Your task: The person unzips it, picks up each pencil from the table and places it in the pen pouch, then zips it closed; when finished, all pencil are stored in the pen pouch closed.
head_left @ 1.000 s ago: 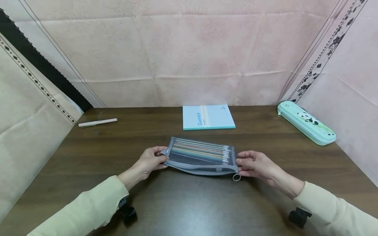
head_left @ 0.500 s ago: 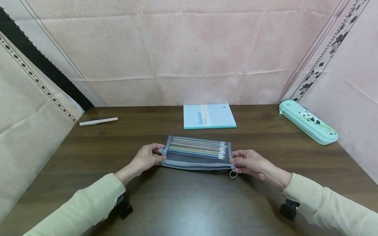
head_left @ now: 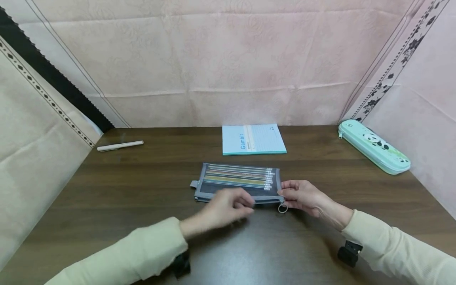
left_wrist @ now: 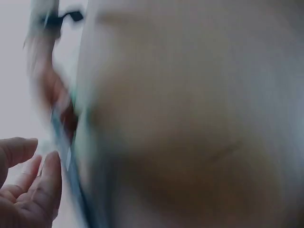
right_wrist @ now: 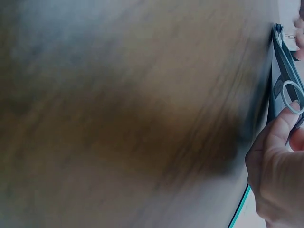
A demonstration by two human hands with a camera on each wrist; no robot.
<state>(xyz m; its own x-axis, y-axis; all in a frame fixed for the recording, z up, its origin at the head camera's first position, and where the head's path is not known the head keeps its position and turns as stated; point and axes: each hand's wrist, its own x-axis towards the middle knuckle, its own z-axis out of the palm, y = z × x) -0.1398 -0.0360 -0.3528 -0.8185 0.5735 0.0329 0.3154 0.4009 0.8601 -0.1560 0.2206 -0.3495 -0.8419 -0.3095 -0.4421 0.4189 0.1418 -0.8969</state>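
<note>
A grey see-through zip pencil pouch (head_left: pixel 235 192) lies flat at mid-table in the head view, with several pencils (head_left: pixel 236 176) showing through its top. My right hand (head_left: pixel 308 200) pinches the pouch's right edge, close to the metal zip ring (head_left: pixel 283 208). In the right wrist view that ring (right_wrist: pixel 292 96) hangs against a fingertip. My left hand (head_left: pixel 226 208) is over the pouch's front edge, fingers loosely bent and holding nothing. Its thumb and fingers stand apart in the blurred left wrist view (left_wrist: pixel 35 187). A small tab (head_left: pixel 194 184) sticks out from the pouch's left end.
Behind the pouch lies a light blue notebook (head_left: pixel 254 139) marked "Gambit". At the far left is a white pen (head_left: pixel 120 146). A mint panda pencil case (head_left: pixel 374 146) sits by the right cloth wall. Patterned cloth (head_left: pixel 228 67) closes off the back.
My left hand has let go of the pouch's left end and swung right along its front edge. The pouch shifted slightly left and settled flatter, while my right hand kept its grip.
</note>
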